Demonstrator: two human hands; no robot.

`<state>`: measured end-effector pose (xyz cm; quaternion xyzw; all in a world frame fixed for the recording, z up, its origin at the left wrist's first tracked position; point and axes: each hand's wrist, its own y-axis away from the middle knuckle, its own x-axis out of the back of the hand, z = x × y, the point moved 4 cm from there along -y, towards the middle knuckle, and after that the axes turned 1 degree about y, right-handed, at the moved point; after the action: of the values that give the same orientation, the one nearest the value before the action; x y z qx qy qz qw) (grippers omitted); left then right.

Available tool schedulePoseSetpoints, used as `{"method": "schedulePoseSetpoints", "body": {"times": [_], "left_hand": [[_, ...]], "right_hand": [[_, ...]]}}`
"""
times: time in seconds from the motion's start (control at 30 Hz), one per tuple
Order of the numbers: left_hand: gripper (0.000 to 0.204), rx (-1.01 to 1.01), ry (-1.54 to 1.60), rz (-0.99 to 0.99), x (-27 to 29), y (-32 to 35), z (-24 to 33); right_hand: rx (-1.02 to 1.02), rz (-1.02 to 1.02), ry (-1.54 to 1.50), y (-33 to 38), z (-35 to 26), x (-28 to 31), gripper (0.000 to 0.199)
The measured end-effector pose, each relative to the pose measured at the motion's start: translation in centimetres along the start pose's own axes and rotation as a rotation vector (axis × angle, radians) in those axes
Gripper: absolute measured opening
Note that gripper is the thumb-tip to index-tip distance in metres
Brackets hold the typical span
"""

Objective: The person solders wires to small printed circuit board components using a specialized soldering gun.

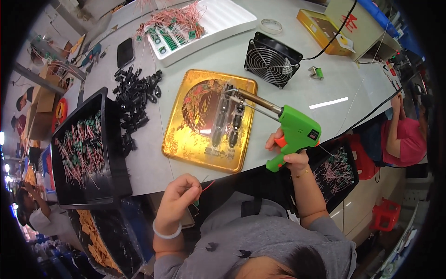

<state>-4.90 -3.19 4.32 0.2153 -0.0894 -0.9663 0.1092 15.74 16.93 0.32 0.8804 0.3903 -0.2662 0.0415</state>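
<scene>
My right hand (291,153) is wrapped round the grip of a green soldering gun (297,125) with an orange trigger. Its metal barrel points left over a gold tin lid (186,144), the tip close to the upper end of two rows of small black parts (236,123) fixed on the lid. My left hand (179,197) is pinched closed just off the table's front edge. A thin red wire (209,186) sticks out of its fingers, and a bit of green shows beneath them. The fingers hide the rest of that piece.
Left of the lid lie a heap of black plastic parts (134,93) and a black bin (123,174) of wired green boards. Behind stand a white tray (227,18), a black fan (273,60) and a tape roll (271,26). Another black tray (346,193) sits by my right arm.
</scene>
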Motion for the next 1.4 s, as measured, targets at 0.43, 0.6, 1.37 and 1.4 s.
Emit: {"method": "schedulePoseSetpoints", "body": {"times": [0.43,0.6,1.37,1.4], "left_hand": [[0.013,-0.093,-0.986,-0.101,-2.7,-10.3,3.7],[0.015,-0.105,-1.159,0.032,-3.1,-11.2,2.5],[0.012,-0.360,-1.099,0.233,-2.7,-10.0,-0.1],[0.012,-0.355,-1.098,0.232,-2.7,-10.1,-0.1]], "right_hand": [[-0.022,0.019,0.021,2.9,-0.7,-0.6,0.054],[0.030,0.084,0.097,5.8,-1.1,0.4,0.052],[-0.128,0.269,0.228,8.3,-0.1,-0.6,0.040],[-0.133,0.272,0.227,8.2,0.0,-0.6,0.040]]}}
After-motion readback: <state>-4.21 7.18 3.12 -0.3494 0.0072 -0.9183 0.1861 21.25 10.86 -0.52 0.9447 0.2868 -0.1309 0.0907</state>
